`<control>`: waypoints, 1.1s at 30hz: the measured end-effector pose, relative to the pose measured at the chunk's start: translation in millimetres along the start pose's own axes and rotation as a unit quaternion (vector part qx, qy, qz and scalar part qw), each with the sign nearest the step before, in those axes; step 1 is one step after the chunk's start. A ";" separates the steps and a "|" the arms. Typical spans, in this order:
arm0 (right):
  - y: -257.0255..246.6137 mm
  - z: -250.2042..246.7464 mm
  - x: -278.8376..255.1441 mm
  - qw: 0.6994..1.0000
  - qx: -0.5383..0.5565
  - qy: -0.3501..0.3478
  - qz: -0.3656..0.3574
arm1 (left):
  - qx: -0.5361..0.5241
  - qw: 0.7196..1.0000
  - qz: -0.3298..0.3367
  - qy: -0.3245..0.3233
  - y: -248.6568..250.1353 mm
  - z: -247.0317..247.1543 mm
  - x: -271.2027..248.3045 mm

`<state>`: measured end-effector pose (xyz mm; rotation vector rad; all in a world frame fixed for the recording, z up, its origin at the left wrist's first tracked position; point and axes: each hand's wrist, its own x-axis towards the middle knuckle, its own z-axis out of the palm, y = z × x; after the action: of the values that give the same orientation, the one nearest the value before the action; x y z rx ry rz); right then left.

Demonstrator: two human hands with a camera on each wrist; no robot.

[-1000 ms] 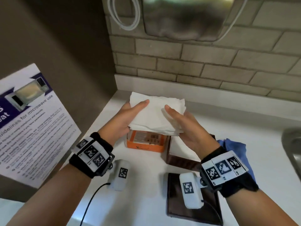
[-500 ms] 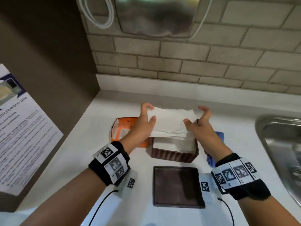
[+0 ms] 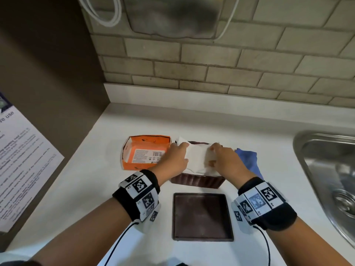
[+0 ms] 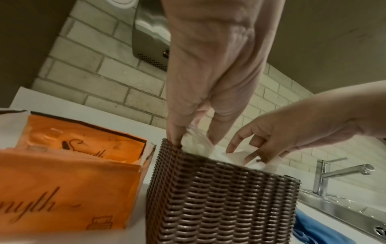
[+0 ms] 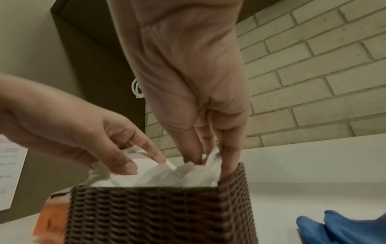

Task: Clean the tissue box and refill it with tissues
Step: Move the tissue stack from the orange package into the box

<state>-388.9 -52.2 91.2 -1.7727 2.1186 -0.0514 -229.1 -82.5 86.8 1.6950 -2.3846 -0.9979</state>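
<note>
Half a second before, the stack of tissues (image 3: 196,158) had been held just above the brown woven tissue box (image 3: 197,181); now it sat down inside the box, its top crumpled and level with the rim, so the refill looked all but made, with only tucking and closing left. The left hand (image 3: 173,160) stood over the box's nine o'clock edge with straight fingers (image 4: 175,135) poked down between tissue and wall, pressing rather than clutching. The right hand (image 3: 224,160) did the same at the three o'clock edge, its fingertips (image 5: 227,171) pushed in beside the corner; neither hand curled round anything. The flat brown lid (image 3: 202,215) lay apart from the box at its six o'clock, which suggested it would go on next. The torn-open orange tissue packet (image 3: 144,154), seemingly empty, lay just beside the box at nine o'clock, and a blue cloth (image 3: 247,158) lay at three o'clock, partly behind the right wrist. All of it rested on a white countertop (image 3: 86,179) in a corner. A pale brick wall (image 3: 249,70) rose at twelve o'clock and carried a steel wall unit (image 3: 172,14), a steel sink (image 3: 330,181) was set in at three o'clock, and a printed notice (image 3: 23,160) hung on the brown panel at nine o'clock.
</note>
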 end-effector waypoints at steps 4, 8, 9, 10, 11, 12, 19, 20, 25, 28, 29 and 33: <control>-1.3 -1.2 0.7 0.997 -0.071 -0.004 -0.004 | 0.080 0.995 0.029 0.051 -1.3 4.4 -3.2; -2.8 -2.5 -0.8 0.989 -0.143 0.033 -0.011 | 0.109 0.986 0.086 0.094 -8.0 14.0 0.7; -1.9 -2.6 -0.6 0.987 -0.150 0.054 -0.025 | 0.094 0.987 0.093 0.094 -8.8 15.9 2.5; 0.1 -1.7 0.2 0.985 -0.151 0.072 -0.049 | 0.080 0.988 0.101 0.084 -9.3 17.0 3.6; 1.7 -1.1 0.8 0.983 -0.148 0.077 -0.080 | 0.025 0.993 0.092 0.071 -7.7 16.5 1.8; 3.2 -0.7 1.5 0.982 -0.138 0.068 -0.110 | -0.022 0.993 0.095 0.070 -6.5 15.6 -0.5; 9.7 2.0 2.4 0.972 -0.176 -0.016 -0.153 | 0.049 0.983 0.134 0.118 0.3 11.9 -4.4; 9.8 2.8 2.5 0.971 -0.185 -0.020 -0.150 | 0.126 0.981 0.122 0.088 0.3 12.4 -3.0; 9.8 4.7 9.0 0.964 -0.223 -0.047 -0.141 | 0.236 0.966 0.105 0.006 -5.2 14.8 1.6; 13.4 3.9 9.7 0.972 -0.198 -0.046 -0.122 | 0.288 0.952 0.103 -0.021 -3.3 14.4 5.3; 15.8 3.9 8.4 0.973 -0.191 -0.028 -0.123 | 0.302 0.948 0.096 -0.029 -2.8 13.7 7.0; 24.2 4.9 3.9 0.968 -0.222 0.021 -0.113 | 0.334 0.939 0.073 -0.032 -4.2 16.6 12.1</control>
<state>-410.8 -50.0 79.3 -2.2777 2.0612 0.3563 -237.0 -86.0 67.7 1.6040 -3.0636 -0.2167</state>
